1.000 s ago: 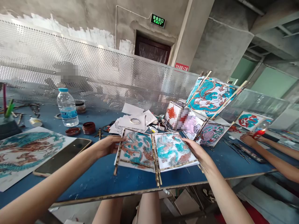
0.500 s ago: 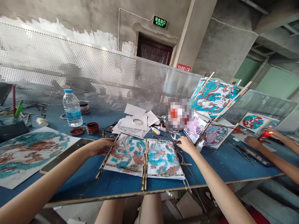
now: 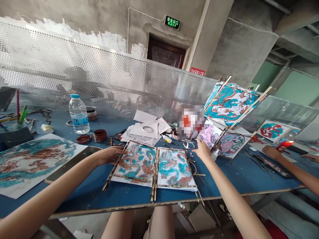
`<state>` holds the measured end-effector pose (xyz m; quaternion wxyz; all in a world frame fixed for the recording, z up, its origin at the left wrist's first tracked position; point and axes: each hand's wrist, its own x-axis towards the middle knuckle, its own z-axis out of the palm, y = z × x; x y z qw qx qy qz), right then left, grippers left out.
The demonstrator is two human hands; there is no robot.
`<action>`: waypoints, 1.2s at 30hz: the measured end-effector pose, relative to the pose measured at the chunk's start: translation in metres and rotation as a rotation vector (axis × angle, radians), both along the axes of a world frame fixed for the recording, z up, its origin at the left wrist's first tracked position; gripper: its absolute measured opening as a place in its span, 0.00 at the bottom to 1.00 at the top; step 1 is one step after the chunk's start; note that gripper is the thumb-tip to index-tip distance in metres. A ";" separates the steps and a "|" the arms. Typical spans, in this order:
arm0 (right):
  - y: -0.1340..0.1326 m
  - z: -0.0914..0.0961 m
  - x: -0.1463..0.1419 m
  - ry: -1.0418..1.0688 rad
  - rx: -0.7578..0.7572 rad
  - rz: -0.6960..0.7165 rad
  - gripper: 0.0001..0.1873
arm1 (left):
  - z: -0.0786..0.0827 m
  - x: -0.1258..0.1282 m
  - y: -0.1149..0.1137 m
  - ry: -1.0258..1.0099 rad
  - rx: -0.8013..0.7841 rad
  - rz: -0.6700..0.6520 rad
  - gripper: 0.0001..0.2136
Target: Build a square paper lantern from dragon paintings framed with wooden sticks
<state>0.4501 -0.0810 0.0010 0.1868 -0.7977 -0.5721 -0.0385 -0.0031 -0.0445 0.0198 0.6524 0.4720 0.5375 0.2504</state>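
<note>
Two joined bamboo-framed dragon paintings in teal and brown lie before me, the left painting (image 3: 136, 162) tilted slightly and the right painting (image 3: 174, 167) beside it. My left hand (image 3: 109, 155) is at the outer edge of the left frame, its fingertips over the bamboo stick and its lower fingers partly hidden. Just off the right frame's upper corner, my right hand (image 3: 203, 151) hovers with thumb and fingers apart, holding nothing. Close to that hand are a white glue bottle (image 3: 215, 154) and a small ring with white strips (image 3: 188, 145).
A water bottle (image 3: 78, 114), brown paint jar (image 3: 100, 135) and phone (image 3: 72, 165) are on the left, near a large dragon painting (image 3: 37, 162). Papers (image 3: 144, 131) lie behind the frames. A painted lantern (image 3: 231, 104) stands right. Another person's hand (image 3: 271, 152) is farther right.
My right hand has moved off the right frame's corner, slightly up and to the right, with its fingers spreading. My left hand stays at the left edge. The view shifts slightly.
</note>
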 end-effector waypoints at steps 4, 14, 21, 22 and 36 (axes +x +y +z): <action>0.015 -0.008 0.007 0.146 0.008 -0.037 0.20 | -0.003 0.003 -0.003 -0.001 0.002 0.077 0.28; -0.001 -0.003 -0.015 0.221 0.073 -0.019 0.20 | -0.014 -0.003 -0.003 0.013 0.054 0.083 0.33; -0.023 -0.004 -0.029 0.281 -0.194 0.094 0.26 | -0.006 0.001 -0.005 -0.103 0.157 0.026 0.36; -0.024 -0.005 -0.031 0.296 -0.195 0.105 0.26 | -0.002 0.002 -0.007 -0.121 0.181 0.035 0.36; -0.041 0.025 -0.043 0.733 0.102 0.248 0.18 | 0.061 0.003 -0.029 -0.305 0.463 0.070 0.31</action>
